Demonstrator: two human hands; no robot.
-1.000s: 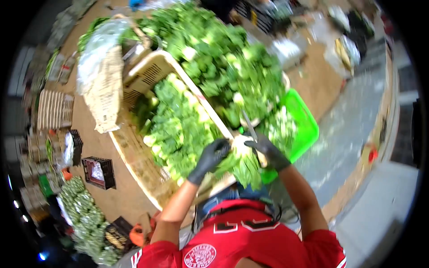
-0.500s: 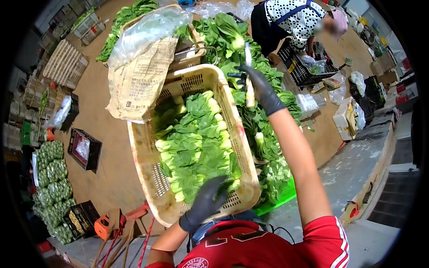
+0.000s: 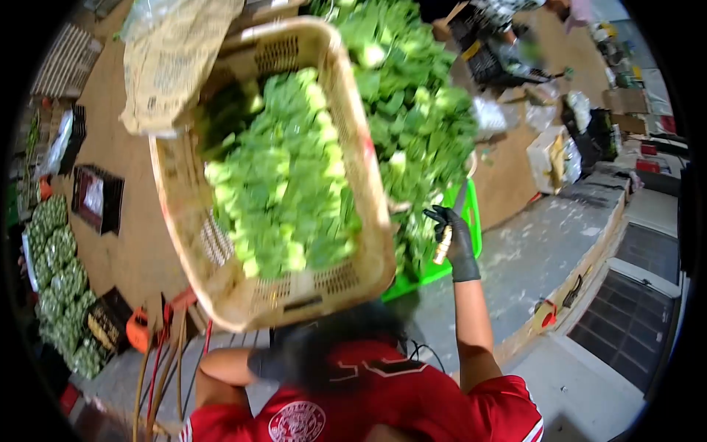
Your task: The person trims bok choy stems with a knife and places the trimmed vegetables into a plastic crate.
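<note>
Fingers (image 3: 438,216), gloved; around tapered knife (image 3: 443,246)

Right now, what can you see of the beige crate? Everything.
The crate is a yellowish-beige, open-topped box, plastic by its look, with rounded corners, a thick rim and slotted walls. It is stained in places, with a red mark on the right rim. It sits upright in front of the person, long side running away from them. Leafy greens lie inside in rows, leaving bare floor at the near left. A brown paper sack overlaps its far left rim. What supports it is hidden.
</note>
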